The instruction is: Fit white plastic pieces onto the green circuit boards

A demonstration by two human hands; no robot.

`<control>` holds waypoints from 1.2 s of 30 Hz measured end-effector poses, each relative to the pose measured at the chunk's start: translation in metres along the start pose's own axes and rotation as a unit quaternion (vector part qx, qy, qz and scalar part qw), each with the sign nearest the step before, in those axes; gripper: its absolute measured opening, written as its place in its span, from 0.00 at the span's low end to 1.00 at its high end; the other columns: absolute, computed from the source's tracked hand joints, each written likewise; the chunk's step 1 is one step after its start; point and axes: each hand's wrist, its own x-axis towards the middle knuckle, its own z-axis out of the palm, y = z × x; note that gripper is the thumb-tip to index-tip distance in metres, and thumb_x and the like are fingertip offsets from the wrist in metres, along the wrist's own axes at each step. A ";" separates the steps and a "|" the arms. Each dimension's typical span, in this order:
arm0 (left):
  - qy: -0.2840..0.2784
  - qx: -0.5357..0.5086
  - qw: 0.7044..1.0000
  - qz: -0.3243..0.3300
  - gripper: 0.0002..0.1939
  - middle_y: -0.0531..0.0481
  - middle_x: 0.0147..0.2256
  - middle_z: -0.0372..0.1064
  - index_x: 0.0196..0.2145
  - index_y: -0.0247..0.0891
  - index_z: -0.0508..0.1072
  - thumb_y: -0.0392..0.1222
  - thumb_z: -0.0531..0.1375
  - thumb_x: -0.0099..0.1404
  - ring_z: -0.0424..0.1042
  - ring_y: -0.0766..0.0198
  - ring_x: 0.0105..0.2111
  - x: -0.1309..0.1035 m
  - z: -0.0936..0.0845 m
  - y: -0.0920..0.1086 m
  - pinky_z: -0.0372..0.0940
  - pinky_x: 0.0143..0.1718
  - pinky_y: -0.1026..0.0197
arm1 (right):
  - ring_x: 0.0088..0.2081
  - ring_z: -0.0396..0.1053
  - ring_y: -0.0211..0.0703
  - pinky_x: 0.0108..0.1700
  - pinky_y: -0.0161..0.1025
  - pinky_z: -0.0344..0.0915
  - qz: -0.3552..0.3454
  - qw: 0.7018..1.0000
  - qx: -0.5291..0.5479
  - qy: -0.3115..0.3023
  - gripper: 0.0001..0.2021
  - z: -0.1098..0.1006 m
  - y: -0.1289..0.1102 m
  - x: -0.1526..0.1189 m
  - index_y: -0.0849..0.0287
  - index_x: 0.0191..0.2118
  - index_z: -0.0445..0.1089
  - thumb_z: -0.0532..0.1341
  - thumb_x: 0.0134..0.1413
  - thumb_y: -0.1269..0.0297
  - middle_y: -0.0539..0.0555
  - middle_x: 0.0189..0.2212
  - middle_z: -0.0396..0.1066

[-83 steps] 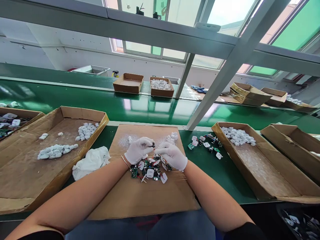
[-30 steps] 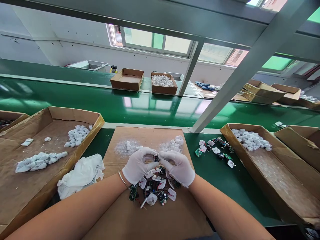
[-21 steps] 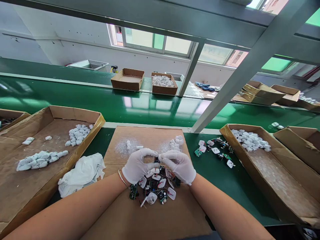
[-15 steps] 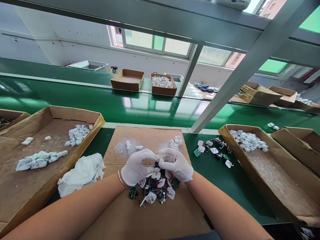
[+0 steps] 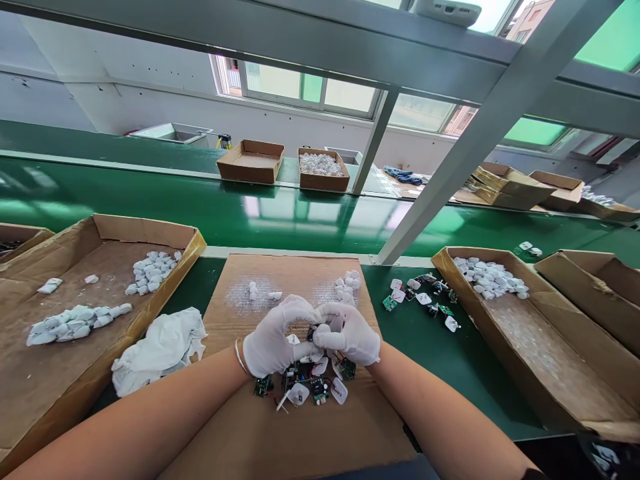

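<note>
My left hand (image 5: 280,337), in a white glove, has its thumb and fingers curled together at a small dark part (image 5: 312,331). Meeting it from the other side, my right hand (image 5: 349,335), gloved too, pinches at the same part. The fingers hide most of this piece. Just below both hands, a pile of green circuit boards with wires and white caps (image 5: 299,394) lies on a cardboard sheet (image 5: 240,273). Farther up the sheet are small white pieces (image 5: 347,287) on the right and a few more (image 5: 254,291) on the left.
A large cardboard tray (image 5: 145,230) with white pieces stands at left, beside a crumpled white cloth (image 5: 159,347). More boards (image 5: 423,299) lie on the green surface at right, near another tray (image 5: 550,347). A slanted metal post (image 5: 440,193) rises behind.
My fingertips have come closer together around the dark part, and my left thumb has moved in toward my right hand. The whole view has shifted slightly.
</note>
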 end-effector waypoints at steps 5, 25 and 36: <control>-0.055 0.115 0.991 0.045 0.31 0.42 0.55 0.63 0.50 0.48 0.71 0.45 0.72 0.48 0.64 0.49 0.52 0.005 -0.004 0.008 0.57 0.54 0.45 | 0.25 0.65 0.36 0.29 0.35 0.63 -0.009 1.000 -0.009 -0.019 0.14 0.004 0.001 -0.004 0.61 0.28 0.70 0.73 0.35 0.65 0.46 0.22 0.67; -0.030 0.123 0.987 0.096 0.23 0.44 0.47 0.71 0.47 0.43 0.70 0.51 0.68 0.55 0.69 0.55 0.46 0.005 -0.004 0.011 0.61 0.49 0.50 | 0.28 0.62 0.36 0.31 0.34 0.60 -0.005 0.997 0.002 -0.077 0.13 0.007 -0.005 -0.014 0.65 0.33 0.73 0.69 0.46 0.59 0.50 0.26 0.66; 0.013 0.136 0.983 0.126 0.17 0.48 0.39 0.75 0.39 0.44 0.74 0.45 0.71 0.52 0.71 0.59 0.39 0.005 0.000 0.010 0.62 0.43 0.53 | 0.26 0.59 0.35 0.29 0.34 0.57 -0.017 0.995 -0.052 -0.078 0.11 0.003 0.003 -0.012 0.64 0.29 0.68 0.68 0.44 0.63 0.48 0.24 0.62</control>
